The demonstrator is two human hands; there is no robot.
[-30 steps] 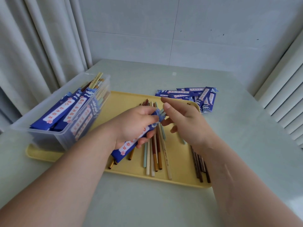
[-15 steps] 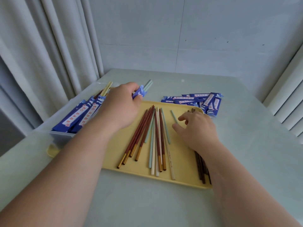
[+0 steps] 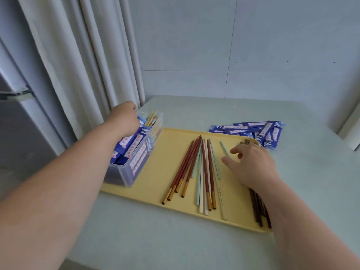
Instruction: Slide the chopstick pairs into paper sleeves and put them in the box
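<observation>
Chopsticks [image 3: 202, 172] not yet sleeved are spread over the middle of the tray [image 3: 148, 193], which is set on the bench [image 3: 175, 240]. Their long axes run from the tray's near edge to its far edge, slightly fanned, with gold-capped butts nearest and thin tips farthest. A darker bundle [image 3: 260, 209] is laid along the tray's right edge, partly hidden by the forearm. Over the tray's right half the right hand [image 3: 251, 164] is held with its grip released, fingers spread beside a lone mint stick [image 3: 225, 150]. At the tray's left end the clear box [image 3: 136, 166] is well stocked with sleeved pairs [image 3: 134, 145], laid lengthwise with bare ends pointing away. The left hand [image 3: 124, 121] is placed over the box's far end; whether its grip is clenched cannot be told. Beyond the tray's far right corner, empty sleeves [image 3: 253, 131] are piled. Roughly half the work is judged done.
</observation>
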